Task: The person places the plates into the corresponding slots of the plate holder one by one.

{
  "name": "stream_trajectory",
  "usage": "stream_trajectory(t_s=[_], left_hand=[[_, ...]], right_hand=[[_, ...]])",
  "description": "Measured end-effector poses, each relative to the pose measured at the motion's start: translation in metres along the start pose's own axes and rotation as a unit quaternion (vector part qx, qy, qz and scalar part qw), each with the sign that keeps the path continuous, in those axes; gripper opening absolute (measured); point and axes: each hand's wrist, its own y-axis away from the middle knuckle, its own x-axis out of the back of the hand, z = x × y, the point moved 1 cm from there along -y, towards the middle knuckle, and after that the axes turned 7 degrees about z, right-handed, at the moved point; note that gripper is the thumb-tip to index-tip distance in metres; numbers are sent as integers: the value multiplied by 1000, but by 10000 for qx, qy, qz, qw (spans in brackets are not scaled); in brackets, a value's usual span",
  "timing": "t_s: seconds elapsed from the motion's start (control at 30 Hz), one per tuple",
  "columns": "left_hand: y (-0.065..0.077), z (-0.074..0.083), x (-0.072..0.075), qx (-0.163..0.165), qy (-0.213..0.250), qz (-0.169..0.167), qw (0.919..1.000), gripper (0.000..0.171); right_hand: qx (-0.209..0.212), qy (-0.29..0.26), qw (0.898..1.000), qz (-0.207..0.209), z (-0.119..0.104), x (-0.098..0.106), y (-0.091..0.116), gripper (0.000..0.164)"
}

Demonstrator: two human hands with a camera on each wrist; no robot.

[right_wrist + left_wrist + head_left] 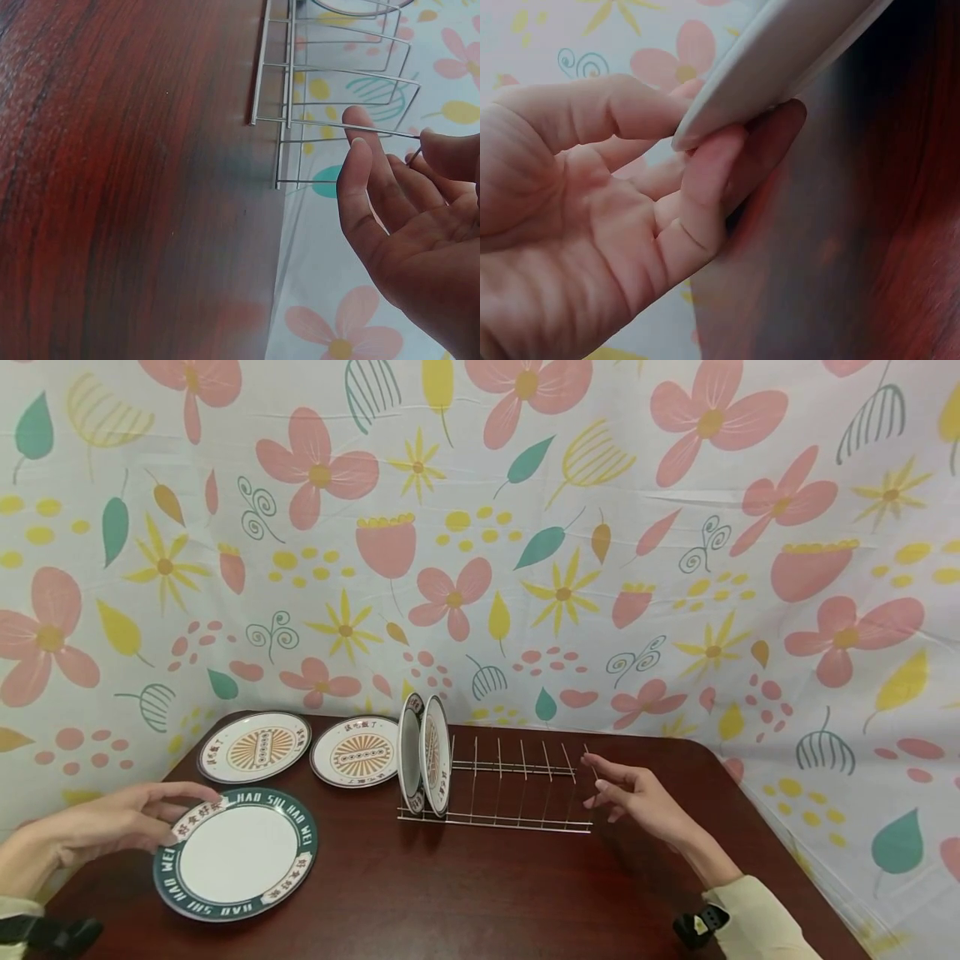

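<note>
There are apparently five plates [238,858], one rack [517,767] and one table [465,893].

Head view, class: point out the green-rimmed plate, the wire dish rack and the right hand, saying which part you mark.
Green-rimmed plate [240,860]: head view, on its plain white centre.
Wire dish rack [517,826]: head view, on its low front rail.
Right hand [643,795]: head view, on the middle of the hand.

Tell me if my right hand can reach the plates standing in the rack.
Likely yes: the right hand holds the rack at its right end, and only wire dividers separate it from the plates.
</note>
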Motion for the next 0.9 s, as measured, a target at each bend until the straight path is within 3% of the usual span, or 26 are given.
stream_trajectory(t_s=[0.27,0.43,0.5,0.67,0.9], left_hand=[[-5,-7,-9,-406,674,-438,9959,59],[-9,-15,-14,-445,1154,-711,9898,64],[-8,-17,-16,-304,1053,-576,9923,63],[-9,-17,-22,-294,1003,-619,9926,66],[-15,-12,-33,-673,1370,-1252,9803,70]], right_hand=[[-57,-34,9999,-91,-1,1,2,53],[-163,-3,9998,-68,1,1,0,53],[-196,-3,9998,-62,2,1,0,53],[-150,38,9998,-84,2,1,-1,52],[-134,-60,9999,-66,0,0,0,53]])
